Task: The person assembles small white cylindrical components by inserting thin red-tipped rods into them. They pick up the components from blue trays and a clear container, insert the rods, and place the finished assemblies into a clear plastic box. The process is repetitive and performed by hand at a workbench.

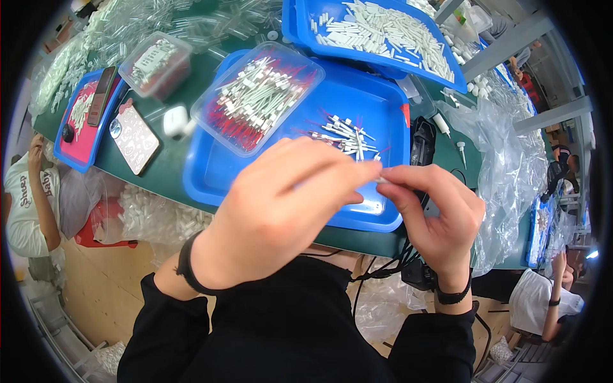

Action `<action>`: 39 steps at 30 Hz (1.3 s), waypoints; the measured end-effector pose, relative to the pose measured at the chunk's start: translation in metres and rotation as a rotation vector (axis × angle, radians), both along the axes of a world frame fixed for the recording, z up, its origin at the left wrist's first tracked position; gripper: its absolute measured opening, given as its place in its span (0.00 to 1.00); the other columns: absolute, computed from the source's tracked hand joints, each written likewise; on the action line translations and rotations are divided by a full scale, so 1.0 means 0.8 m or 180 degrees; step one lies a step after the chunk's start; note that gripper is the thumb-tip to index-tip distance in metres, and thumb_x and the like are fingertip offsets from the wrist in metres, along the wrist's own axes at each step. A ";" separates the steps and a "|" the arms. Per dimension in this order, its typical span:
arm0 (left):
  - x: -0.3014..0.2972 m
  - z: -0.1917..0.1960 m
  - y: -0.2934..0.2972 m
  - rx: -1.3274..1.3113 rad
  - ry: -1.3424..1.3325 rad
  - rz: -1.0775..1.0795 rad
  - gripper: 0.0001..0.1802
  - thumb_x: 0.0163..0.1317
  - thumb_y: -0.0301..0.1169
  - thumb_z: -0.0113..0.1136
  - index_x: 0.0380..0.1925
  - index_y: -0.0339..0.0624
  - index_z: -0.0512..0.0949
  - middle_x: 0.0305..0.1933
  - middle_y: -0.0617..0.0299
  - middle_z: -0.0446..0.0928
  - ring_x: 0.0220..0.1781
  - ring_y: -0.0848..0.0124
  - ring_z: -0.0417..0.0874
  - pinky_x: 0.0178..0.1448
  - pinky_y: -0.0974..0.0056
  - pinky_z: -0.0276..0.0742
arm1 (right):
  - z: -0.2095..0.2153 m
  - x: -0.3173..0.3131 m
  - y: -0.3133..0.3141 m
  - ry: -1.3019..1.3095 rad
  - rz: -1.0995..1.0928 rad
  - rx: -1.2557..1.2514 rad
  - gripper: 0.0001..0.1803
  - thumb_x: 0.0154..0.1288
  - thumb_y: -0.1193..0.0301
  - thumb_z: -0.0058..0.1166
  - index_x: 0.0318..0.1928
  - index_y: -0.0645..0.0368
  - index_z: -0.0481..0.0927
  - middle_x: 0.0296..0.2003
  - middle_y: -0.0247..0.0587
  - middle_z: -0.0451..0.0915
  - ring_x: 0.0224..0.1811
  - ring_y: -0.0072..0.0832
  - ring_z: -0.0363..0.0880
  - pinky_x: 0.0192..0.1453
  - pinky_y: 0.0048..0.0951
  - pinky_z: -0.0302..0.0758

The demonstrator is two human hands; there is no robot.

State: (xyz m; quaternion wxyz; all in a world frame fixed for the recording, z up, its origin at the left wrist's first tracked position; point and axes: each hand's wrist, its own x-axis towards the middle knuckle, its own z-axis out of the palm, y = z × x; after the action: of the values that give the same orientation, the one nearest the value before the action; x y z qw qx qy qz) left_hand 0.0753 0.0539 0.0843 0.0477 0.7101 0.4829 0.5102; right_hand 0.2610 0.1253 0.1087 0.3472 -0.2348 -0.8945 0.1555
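Note:
My left hand (268, 204) and my right hand (440, 214) meet fingertip to fingertip above the front of a blue tray (211, 172). Between my right thumb and index finger shows the end of a small white piece (381, 179); its kind cannot be made out. The left fingers are closed right beside it, and what they pinch is hidden. Beyond my fingers a loose pile of thin white sticks with red wires (348, 135) lies in the tray. A clear plastic box (258, 99) full of similar red-wired pieces rests on the tray's left part.
Another blue tray (456, 76) heaped with white tubes stands behind. To the left are a lidded clear box (156, 67), a white earbud case (175, 120), a patterned phone (134, 138) and a small pink-lined tray (67, 143). Crumpled plastic (501, 166) covers the right side. Co-workers sit at both sides.

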 end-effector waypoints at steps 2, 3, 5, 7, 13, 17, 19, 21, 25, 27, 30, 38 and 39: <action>-0.003 0.000 0.001 -0.0231 -0.0400 -0.0080 0.12 0.46 0.14 0.65 0.34 0.34 0.84 0.33 0.55 0.83 0.31 0.66 0.83 0.33 0.69 0.76 | -0.002 0.002 0.002 0.0002 -0.0054 0.0162 0.09 0.48 0.80 0.68 0.32 0.62 0.81 0.25 0.41 0.81 0.23 0.33 0.79 0.25 0.28 0.72; -0.008 0.002 -0.001 -0.0334 -0.0494 -0.0157 0.12 0.47 0.13 0.65 0.33 0.34 0.84 0.32 0.55 0.83 0.32 0.67 0.84 0.34 0.70 0.77 | -0.003 0.002 0.002 0.0060 0.0012 0.0227 0.10 0.47 0.80 0.68 0.31 0.62 0.81 0.24 0.41 0.81 0.23 0.33 0.79 0.25 0.28 0.72; -0.011 0.002 -0.002 -0.0405 -0.0610 -0.0250 0.11 0.48 0.12 0.65 0.33 0.33 0.84 0.31 0.55 0.84 0.32 0.67 0.85 0.35 0.70 0.79 | -0.003 0.001 0.002 0.0177 0.0143 0.0357 0.10 0.47 0.80 0.68 0.31 0.63 0.81 0.24 0.39 0.80 0.23 0.32 0.79 0.25 0.27 0.72; -0.010 0.001 -0.004 -0.0342 -0.0653 -0.0273 0.11 0.48 0.11 0.64 0.33 0.32 0.83 0.30 0.56 0.84 0.31 0.68 0.85 0.34 0.70 0.78 | -0.005 -0.005 0.002 0.0269 0.0298 0.0365 0.10 0.46 0.80 0.69 0.31 0.63 0.81 0.24 0.39 0.80 0.24 0.32 0.79 0.25 0.27 0.72; -0.011 0.002 -0.008 -0.0339 -0.0626 -0.0342 0.13 0.46 0.09 0.63 0.33 0.32 0.84 0.29 0.55 0.84 0.30 0.68 0.85 0.33 0.71 0.78 | -0.007 -0.013 -0.004 0.0447 0.0317 0.0212 0.11 0.45 0.78 0.70 0.31 0.63 0.81 0.24 0.39 0.81 0.23 0.32 0.79 0.25 0.27 0.73; -0.013 -0.002 -0.009 -0.0100 -0.0580 -0.0348 0.13 0.45 0.09 0.62 0.32 0.32 0.83 0.28 0.55 0.83 0.28 0.67 0.85 0.32 0.69 0.78 | -0.006 -0.011 -0.006 0.0382 0.0313 -0.0051 0.11 0.45 0.79 0.70 0.31 0.63 0.81 0.25 0.39 0.82 0.24 0.32 0.80 0.26 0.26 0.75; -0.014 -0.003 -0.008 0.0111 -0.0536 -0.0368 0.13 0.45 0.10 0.62 0.31 0.32 0.83 0.28 0.55 0.83 0.28 0.66 0.84 0.32 0.68 0.78 | -0.009 -0.014 -0.006 0.0549 0.0443 -0.0034 0.12 0.45 0.79 0.70 0.33 0.63 0.81 0.25 0.39 0.82 0.25 0.31 0.81 0.30 0.27 0.77; -0.016 -0.002 -0.009 0.0175 -0.0470 -0.0372 0.12 0.44 0.10 0.62 0.30 0.32 0.83 0.28 0.55 0.83 0.28 0.65 0.84 0.32 0.67 0.77 | -0.014 -0.015 -0.004 0.0620 0.0614 0.0131 0.14 0.45 0.80 0.70 0.34 0.63 0.81 0.26 0.39 0.83 0.26 0.30 0.82 0.34 0.29 0.80; -0.020 -0.003 -0.013 0.0241 -0.0415 -0.0372 0.12 0.43 0.11 0.63 0.29 0.32 0.83 0.28 0.56 0.83 0.27 0.65 0.84 0.31 0.67 0.77 | -0.015 -0.018 0.000 0.0570 0.0831 0.0439 0.16 0.46 0.80 0.70 0.37 0.63 0.80 0.28 0.39 0.84 0.28 0.30 0.83 0.41 0.35 0.82; -0.024 -0.004 -0.015 0.0208 -0.0389 -0.0392 0.12 0.43 0.11 0.63 0.29 0.32 0.83 0.29 0.56 0.83 0.28 0.65 0.84 0.31 0.67 0.76 | -0.013 -0.021 0.000 0.0537 0.0837 0.0260 0.16 0.46 0.80 0.70 0.37 0.63 0.80 0.29 0.40 0.84 0.28 0.30 0.83 0.42 0.37 0.82; -0.026 -0.002 -0.018 0.0288 -0.0357 -0.0377 0.12 0.43 0.11 0.63 0.29 0.32 0.83 0.29 0.56 0.83 0.28 0.65 0.84 0.32 0.67 0.77 | -0.012 -0.022 -0.004 0.0556 0.0824 -0.0151 0.16 0.46 0.81 0.70 0.37 0.64 0.79 0.30 0.40 0.84 0.29 0.32 0.83 0.42 0.36 0.82; -0.031 -0.006 -0.020 0.0188 -0.0443 -0.0346 0.11 0.43 0.11 0.63 0.29 0.32 0.83 0.28 0.56 0.83 0.28 0.65 0.85 0.32 0.67 0.77 | -0.008 -0.028 -0.005 0.0155 0.0790 0.0254 0.12 0.49 0.83 0.66 0.36 0.67 0.79 0.28 0.42 0.82 0.29 0.34 0.82 0.40 0.36 0.83; -0.032 -0.005 -0.020 0.0167 -0.0462 -0.0349 0.11 0.43 0.11 0.62 0.29 0.32 0.83 0.28 0.55 0.83 0.28 0.65 0.85 0.32 0.67 0.77 | -0.008 -0.028 -0.006 0.0198 0.0810 0.0291 0.12 0.49 0.82 0.66 0.35 0.68 0.79 0.28 0.42 0.82 0.29 0.33 0.82 0.40 0.36 0.83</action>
State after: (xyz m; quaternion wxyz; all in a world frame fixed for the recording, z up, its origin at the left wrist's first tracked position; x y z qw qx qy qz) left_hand 0.0501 0.0377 0.0802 0.0917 0.6976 0.4251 0.5694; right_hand 0.2384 0.1207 0.1023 0.3625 -0.0985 -0.9120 0.1645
